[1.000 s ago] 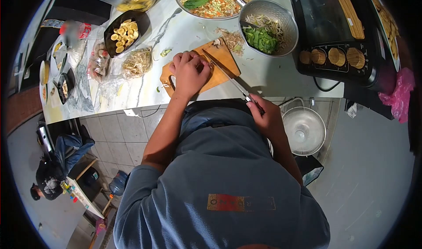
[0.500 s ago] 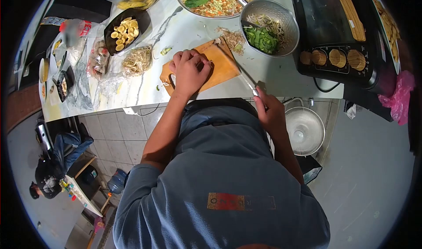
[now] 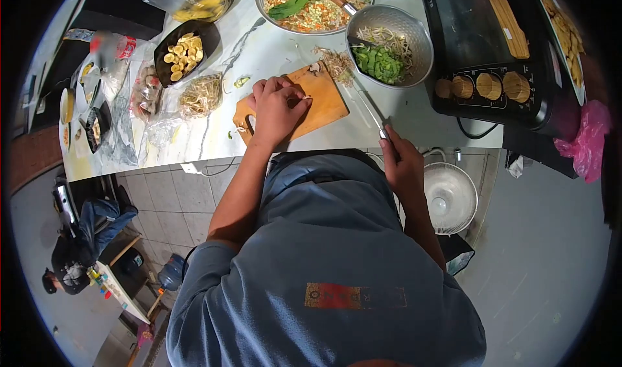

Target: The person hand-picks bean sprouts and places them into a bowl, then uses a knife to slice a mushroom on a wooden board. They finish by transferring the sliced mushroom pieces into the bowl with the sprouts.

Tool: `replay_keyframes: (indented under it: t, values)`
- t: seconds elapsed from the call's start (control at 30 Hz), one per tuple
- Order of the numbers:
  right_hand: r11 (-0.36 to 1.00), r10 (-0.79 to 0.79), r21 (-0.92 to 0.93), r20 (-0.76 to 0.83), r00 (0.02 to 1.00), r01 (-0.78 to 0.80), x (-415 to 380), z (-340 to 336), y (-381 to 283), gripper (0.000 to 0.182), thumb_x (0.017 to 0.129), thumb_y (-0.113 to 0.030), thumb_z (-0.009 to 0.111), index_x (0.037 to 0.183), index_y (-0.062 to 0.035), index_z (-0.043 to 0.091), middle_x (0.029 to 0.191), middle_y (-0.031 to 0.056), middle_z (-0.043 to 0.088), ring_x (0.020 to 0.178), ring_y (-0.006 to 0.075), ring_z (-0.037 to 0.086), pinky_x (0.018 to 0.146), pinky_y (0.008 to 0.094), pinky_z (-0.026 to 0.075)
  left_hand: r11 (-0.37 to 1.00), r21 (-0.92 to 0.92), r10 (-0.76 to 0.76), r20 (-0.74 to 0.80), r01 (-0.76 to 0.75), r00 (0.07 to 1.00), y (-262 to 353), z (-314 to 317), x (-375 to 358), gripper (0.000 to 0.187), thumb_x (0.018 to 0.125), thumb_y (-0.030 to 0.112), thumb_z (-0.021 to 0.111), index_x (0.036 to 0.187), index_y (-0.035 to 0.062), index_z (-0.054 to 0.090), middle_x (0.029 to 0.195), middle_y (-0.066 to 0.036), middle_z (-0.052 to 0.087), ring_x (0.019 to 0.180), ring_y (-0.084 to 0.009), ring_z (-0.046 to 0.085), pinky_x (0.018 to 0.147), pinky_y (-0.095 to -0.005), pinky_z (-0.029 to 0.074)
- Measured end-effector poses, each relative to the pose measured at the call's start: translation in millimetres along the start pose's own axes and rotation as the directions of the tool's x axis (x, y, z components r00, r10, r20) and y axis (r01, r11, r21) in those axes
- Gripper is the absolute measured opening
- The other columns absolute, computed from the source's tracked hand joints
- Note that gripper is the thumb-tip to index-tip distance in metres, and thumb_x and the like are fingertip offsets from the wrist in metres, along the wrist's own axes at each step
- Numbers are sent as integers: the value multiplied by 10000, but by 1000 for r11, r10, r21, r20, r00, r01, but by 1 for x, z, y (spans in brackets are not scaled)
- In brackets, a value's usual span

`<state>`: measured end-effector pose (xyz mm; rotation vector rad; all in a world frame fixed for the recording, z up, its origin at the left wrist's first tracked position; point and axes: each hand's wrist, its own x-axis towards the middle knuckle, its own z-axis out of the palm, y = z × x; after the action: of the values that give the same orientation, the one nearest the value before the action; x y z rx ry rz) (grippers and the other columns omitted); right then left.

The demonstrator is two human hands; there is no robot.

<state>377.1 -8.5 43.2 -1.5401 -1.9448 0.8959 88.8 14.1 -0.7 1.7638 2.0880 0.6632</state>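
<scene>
My left hand (image 3: 277, 107) rests on the orange-brown cutting board (image 3: 327, 107), its fingers curled together. A small pale bit shows at the fingertips, and what they hold is mostly hidden. In my right hand (image 3: 403, 159) is a knife (image 3: 370, 109) by its handle, the blade pointing away from me just off the board's right edge. Small brownish-white pieces (image 3: 315, 69) lie at the board's far corner. Beyond that corner sits a loose heap of thin root-like trimmings (image 3: 335, 63).
A metal pot (image 3: 424, 49) holds bean sprouts and chopped greens. Behind it is a wide pan (image 3: 260, 4) of diced vegetables. To the left are a black bowl (image 3: 210, 39) of sliced yellow pieces and bagged sprouts (image 3: 200, 96). A black appliance (image 3: 492, 26) with wooden knobs stands right.
The knife has moved right, off the board and clear of its edge, with my right hand shifting slightly right. My left hand stays curled on the board. The view has shifted a little.
</scene>
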Motion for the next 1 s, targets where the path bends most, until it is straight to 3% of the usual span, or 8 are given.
replay_keyframes:
  t: [0.27, 0.33, 0.53, 0.67, 0.73, 0.8, 0.87, 1.0]
  values:
    - [991, 31, 127, -9, 999, -30, -2, -15, 5, 311, 953, -119, 672, 1247, -17, 665, 826, 126, 667, 661, 202, 614, 639, 320, 487, 1000, -11, 16, -14, -17, 1000, 2, 3, 23, 144, 752, 275, 791, 831, 158, 762, 1088, -32, 625, 1128, -294, 463, 946, -453, 303]
    - [983, 73, 169, -23, 997, -68, -6, -22, 4, 314, 950, -117, 675, 1251, -27, 668, 837, 129, 674, 670, 188, 618, 638, 310, 487, 995, -95, 15, -24, -18, 1000, 11, -1, 37, 150, 757, 277, 784, 850, 163, 754, 1063, -23, 640, 1102, -285, 476, 924, -432, 313]
    - [972, 126, 218, -178, 976, -86, -20, -36, 23, 301, 948, -108, 677, 1237, -24, 681, 884, 123, 705, 674, 164, 626, 616, 286, 488, 992, -97, 78, -45, -82, 996, 64, -5, 83, 163, 835, 293, 767, 933, 164, 752, 1072, -26, 684, 1147, -277, 528, 977, -422, 342]
    - [959, 204, 242, -214, 955, -150, -30, -48, 34, 297, 950, -113, 679, 1227, -7, 684, 903, 132, 718, 692, 150, 640, 616, 281, 495, 971, -178, 146, -87, -160, 985, 86, 14, 111, 164, 836, 279, 761, 938, 153, 784, 1062, -18, 708, 1088, -263, 521, 959, -405, 306]
    - [956, 196, 264, -257, 946, -127, -34, -51, 42, 304, 950, -114, 681, 1228, 10, 679, 888, 141, 717, 701, 146, 647, 619, 280, 497, 918, -347, 168, -94, -190, 981, 81, 28, 129, 188, 860, 300, 753, 964, 148, 789, 1112, -23, 717, 1081, -266, 540, 971, -429, 317]
    - [958, 198, 257, -267, 943, -129, -37, -54, 47, 301, 950, -113, 680, 1223, 16, 679, 887, 144, 717, 706, 150, 651, 622, 279, 499, 914, -311, 227, -142, -261, 964, 87, 31, 133, 203, 874, 315, 748, 992, 155, 791, 1151, -35, 716, 1077, -269, 557, 970, -442, 336]
    - [958, 197, 255, -267, 943, -128, -37, -56, 48, 299, 951, -111, 678, 1218, 22, 679, 886, 147, 717, 711, 153, 654, 626, 278, 501, 935, -167, 263, -260, -311, 929, 92, 29, 130, 184, 901, 254, 734, 999, 107, 785, 1008, -66, 749, 906, -252, 665, 881, -357, 486]
    - [957, 181, 261, -205, 962, -124, -31, -59, 41, 293, 947, -105, 676, 1217, 10, 678, 921, 158, 725, 760, 185, 688, 671, 294, 525, 938, 81, 344, -347, -337, 873, 81, 15, 120, 203, 893, 278, 748, 1007, 114, 785, 998, -58, 749, 834, -215, 667, 751, -327, 503]
